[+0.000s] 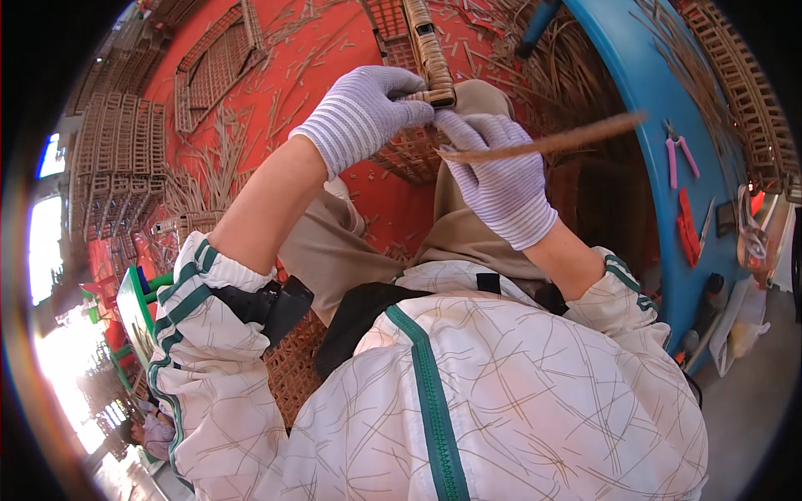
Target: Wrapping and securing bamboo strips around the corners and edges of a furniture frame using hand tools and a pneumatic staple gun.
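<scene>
In a striped white glove, my left hand (368, 108) closes on the near end of a wrapped frame bar (428, 63) at the top middle. The bar is bound in tan-brown flat strip and looks like part of a woven basket frame (387, 18). My right hand (501, 171), gloved alike, is closed just right of that end. A flat brown strip (576, 138) passes across its fingers and sticks out to the right, blurred at its far end. My fingertips almost meet at the bar's end, and the strip's other end is hard to make out there.
Cut strips litter the red floor (309, 67). Another woven frame (219, 63) lies at the far left, near stacked baskets (125, 159). On the right, a blue table (622, 50) bears pink-handled pliers (681, 154), a red-handled tool (688, 225) and more strips. Another person (154, 430) is at lower left.
</scene>
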A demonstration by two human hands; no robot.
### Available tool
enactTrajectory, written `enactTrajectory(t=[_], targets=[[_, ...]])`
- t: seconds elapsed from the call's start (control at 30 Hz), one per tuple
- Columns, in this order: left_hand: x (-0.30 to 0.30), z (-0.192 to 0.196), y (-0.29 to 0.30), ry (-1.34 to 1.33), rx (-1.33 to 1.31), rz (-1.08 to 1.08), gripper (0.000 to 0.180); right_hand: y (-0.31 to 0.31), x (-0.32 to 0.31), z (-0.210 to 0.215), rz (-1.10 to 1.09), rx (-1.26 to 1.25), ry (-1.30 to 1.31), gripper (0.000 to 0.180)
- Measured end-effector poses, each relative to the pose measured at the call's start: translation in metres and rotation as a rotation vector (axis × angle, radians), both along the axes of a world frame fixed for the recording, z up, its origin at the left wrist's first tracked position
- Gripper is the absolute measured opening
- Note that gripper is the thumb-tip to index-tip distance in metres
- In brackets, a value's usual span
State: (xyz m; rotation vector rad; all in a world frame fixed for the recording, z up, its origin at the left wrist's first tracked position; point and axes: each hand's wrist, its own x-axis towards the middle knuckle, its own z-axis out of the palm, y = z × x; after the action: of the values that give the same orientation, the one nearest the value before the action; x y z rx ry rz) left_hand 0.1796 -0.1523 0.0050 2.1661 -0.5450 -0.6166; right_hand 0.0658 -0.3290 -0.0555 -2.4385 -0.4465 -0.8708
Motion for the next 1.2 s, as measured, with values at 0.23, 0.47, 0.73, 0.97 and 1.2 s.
enactTrajectory(t=[0.23,0.47,0.73,0.97,1.2], targets=[[-0.001,0.009,-0.002,0.086,0.035,-0.030,0.045,0.000,0.003,0.002,-0.001,-0.007,0.060,0.030],[-0.004,0.020,-0.005,0.113,0.095,-0.011,0.046,-0.002,0.013,-0.009,0.098,0.179,-0.080,0.022],[0.010,0.005,-0.007,0.076,0.101,-0.106,0.054,-0.002,0.019,0.003,0.101,0.133,0.081,0.017],[0.009,0.013,-0.003,0.180,0.073,-0.053,0.059,0.005,0.026,-0.013,0.110,0.185,0.005,0.022],[0.013,0.021,-0.006,0.216,0.118,-0.087,0.072,0.011,0.009,-0.006,0.028,0.265,0.019,0.019]])
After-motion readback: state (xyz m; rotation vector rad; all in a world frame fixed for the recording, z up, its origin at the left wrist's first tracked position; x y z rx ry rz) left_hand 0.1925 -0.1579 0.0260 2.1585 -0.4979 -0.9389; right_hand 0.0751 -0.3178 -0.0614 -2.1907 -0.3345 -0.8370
